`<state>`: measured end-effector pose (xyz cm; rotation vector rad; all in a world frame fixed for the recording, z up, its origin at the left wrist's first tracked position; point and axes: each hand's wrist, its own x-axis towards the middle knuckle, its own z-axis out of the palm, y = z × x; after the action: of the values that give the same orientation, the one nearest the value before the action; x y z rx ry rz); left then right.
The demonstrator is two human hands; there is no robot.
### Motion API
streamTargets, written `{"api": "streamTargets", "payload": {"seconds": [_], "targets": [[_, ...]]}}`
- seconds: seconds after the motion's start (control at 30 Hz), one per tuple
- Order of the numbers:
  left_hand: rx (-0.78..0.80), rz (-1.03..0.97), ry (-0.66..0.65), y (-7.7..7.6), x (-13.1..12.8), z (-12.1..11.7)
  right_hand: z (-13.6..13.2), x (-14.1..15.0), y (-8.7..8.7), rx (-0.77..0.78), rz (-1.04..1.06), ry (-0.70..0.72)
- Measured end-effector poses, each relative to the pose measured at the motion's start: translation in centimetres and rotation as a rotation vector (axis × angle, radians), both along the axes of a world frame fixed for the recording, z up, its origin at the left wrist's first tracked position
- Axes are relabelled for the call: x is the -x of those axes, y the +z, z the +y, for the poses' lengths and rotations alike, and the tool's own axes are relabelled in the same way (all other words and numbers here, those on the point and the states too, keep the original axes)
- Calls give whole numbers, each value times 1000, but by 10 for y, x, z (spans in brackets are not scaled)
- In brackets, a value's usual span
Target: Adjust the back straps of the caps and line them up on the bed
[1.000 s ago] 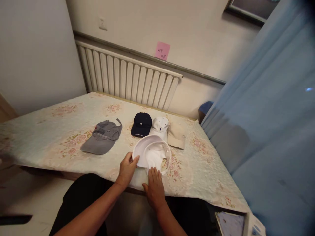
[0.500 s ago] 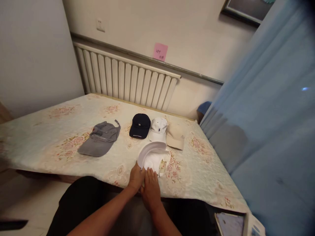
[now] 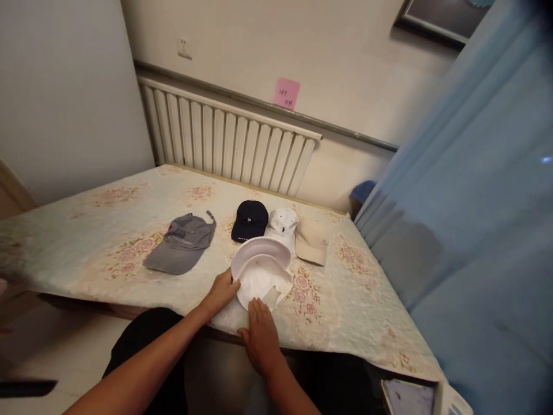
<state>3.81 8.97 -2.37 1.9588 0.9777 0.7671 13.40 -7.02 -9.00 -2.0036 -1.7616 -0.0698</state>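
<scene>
A white cap is tipped so that its inside faces me, with its brim to the far side. My left hand pinches the cap's left edge where the brim meets the crown. My right hand lies at the cap's near edge, its fingers stretched out straight and touching the crown. Just beyond the brim sit a navy cap, a second white cap with a small dark logo, and a beige cap, side by side. Off to the left lies a grey cap with its strap loose.
The caps rest on a bed with a floral cover. Behind it, a white radiator runs along the wall below a pink note. A blue curtain hangs at the right. Near my right knee stands a small box.
The white cap has turned, its brim swinging from the left to the far side. My left hand has moved left and away from my right hand, which stays by the near edge.
</scene>
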Motion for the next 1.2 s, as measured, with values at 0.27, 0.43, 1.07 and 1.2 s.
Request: {"api": "streamTargets", "payload": {"seconds": [0.27, 0.43, 1.07, 1.2], "targets": [[-24, 89, 154, -27, 2, -14, 16, 27, -12, -22, 17, 30], [-23, 259, 214, -43, -1, -38, 14, 19, -14, -48, -24, 97], [-36, 293, 239, -36, -10, -51, 3, -7, -7, -1, -33, 59], [-12, 422, 170, -24, -10, -62, 9, -21, 5, -85, -56, 74]]}}
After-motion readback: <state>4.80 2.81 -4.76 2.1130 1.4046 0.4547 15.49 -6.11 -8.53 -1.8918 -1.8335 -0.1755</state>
